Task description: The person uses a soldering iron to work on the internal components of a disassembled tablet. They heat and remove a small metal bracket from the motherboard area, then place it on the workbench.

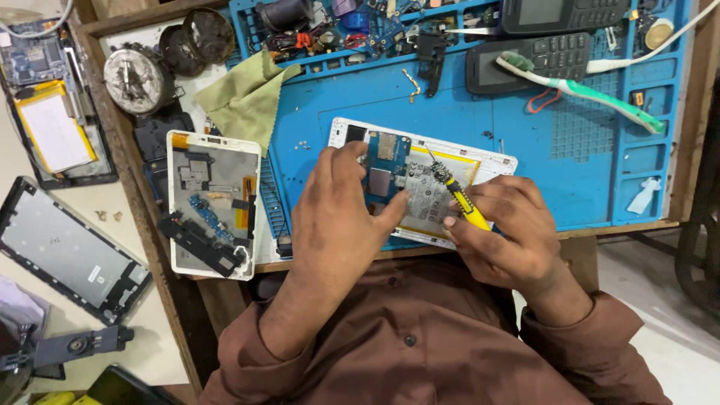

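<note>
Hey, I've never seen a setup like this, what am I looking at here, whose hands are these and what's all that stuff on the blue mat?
This is one picture from a camera worn on a person's head, looking down at their own two hands and brown sleeves. On the wooden bench lies a blue work mat with small compartments along its top. In the middle is an opened tablet in a white frame, its circuit board and battery showing. The left hand rests on the tablet and steadies it. The right hand grips a yellow-handled screwdriver, its tip down on the board. Nearby: a second opened white device, a green cloth, a green and white toothbrush, two dark keypad phones, and a loose screen panel off to the side.
</note>
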